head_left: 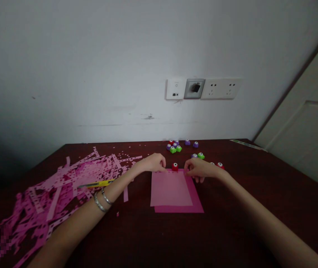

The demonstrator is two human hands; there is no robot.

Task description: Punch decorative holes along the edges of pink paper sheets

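A light pink sheet of paper (171, 190) lies over a darker pink sheet (198, 206), which shows along the right and bottom edges. My left hand (156, 162) is closed, its fingertips pinching the top left corner of the light sheet. At the top right corner, my right hand (199, 168) has thumb and fingers closed on the paper edge; whether it grips one sheet or both I cannot tell. Between my hands, a small red craft punch (175, 167) with a white button sits against the top edge of the paper.
Pink paper strips (54, 190) full of punched holes heap up on the left, with a yellow cutter (97, 184) on them. Several green, purple and red punches (172, 149) stand near the wall. A thin strip (248, 144) lies at the back right; wall sockets (220, 89) are above.
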